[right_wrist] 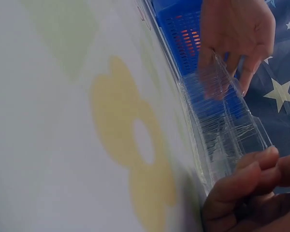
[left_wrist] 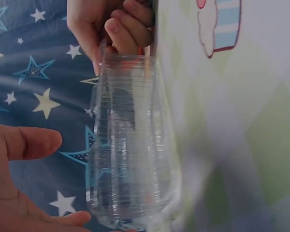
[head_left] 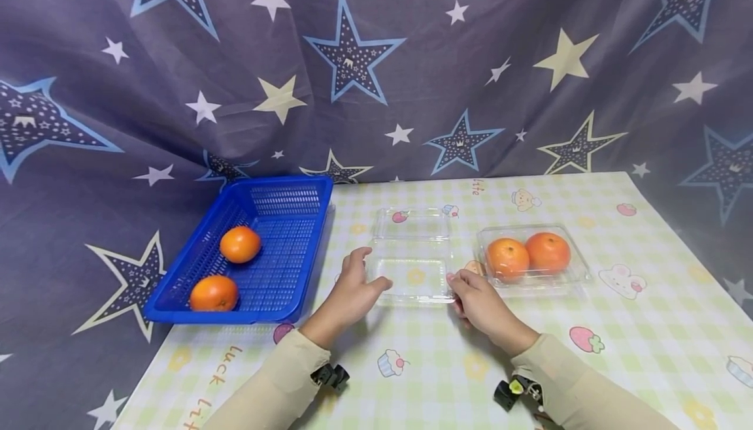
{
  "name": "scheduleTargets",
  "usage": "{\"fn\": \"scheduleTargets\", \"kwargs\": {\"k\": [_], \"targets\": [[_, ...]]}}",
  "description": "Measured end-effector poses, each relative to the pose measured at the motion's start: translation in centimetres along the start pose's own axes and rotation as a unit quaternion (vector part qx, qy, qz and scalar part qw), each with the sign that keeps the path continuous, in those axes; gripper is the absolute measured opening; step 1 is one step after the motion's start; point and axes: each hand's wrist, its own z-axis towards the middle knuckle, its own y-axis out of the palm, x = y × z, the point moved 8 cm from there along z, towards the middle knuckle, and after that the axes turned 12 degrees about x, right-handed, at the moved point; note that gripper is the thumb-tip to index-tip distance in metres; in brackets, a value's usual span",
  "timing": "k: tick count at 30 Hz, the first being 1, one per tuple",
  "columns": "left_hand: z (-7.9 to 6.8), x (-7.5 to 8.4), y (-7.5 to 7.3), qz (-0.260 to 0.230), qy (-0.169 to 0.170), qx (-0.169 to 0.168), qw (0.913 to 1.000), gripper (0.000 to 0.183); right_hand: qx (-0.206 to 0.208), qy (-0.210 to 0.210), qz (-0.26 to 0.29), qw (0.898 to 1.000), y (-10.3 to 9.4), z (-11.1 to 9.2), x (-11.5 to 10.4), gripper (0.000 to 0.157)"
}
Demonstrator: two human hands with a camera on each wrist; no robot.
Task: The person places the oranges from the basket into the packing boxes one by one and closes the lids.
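Note:
An opened clear plastic clamshell box lies on the table between the hands, its lid folded back on the far side. Nothing is inside it. My right hand pinches the near right corner of the box; the right wrist view shows the fingertips curled at its rim. My left hand is at the left side, thumb and fingers spread apart. In the left wrist view, a gap separates the left thumb from the box wall; whether the lower fingers touch it I cannot tell.
Two oranges lie in a blue plastic basket at the left. On the right, a closed clear box contains two more oranges. A star-patterned curtain hangs behind the checked tablecloth.

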Motion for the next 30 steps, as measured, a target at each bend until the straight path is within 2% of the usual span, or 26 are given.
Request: {"fn": "scheduleTargets", "kwargs": {"k": [6,13,18,23,30], "targets": [[-0.7,1.4,-1.1,0.027,0.02,-0.008,0.9994,0.081,-0.002,0.003,0.002,1.0,0.0,0.0,0.3,0.037],[-1.6,3.5,-2.6,0.05,0.076,-0.015,0.9958,0.078,0.002,0.005,0.012,1.0,0.0,0.0,0.2,0.036],[-1.8,4.8,-4.2,0.052,0.109,-0.015,0.9926,0.078,0.003,-0.001,0.014,1.0,0.0,0.0,0.0,0.037],[-2.0,5.9,-5.7,0.08,0.137,-0.019,0.9872,0.079,0.001,0.0,0.021,1.0,0.1,0.1,0.2,0.037],[-1.8,7.0,-7.6,0.104,0.156,-0.023,0.982,0.079,-0.008,0.011,0.036,0.999,0.3,0.1,0.5,0.035]]}}
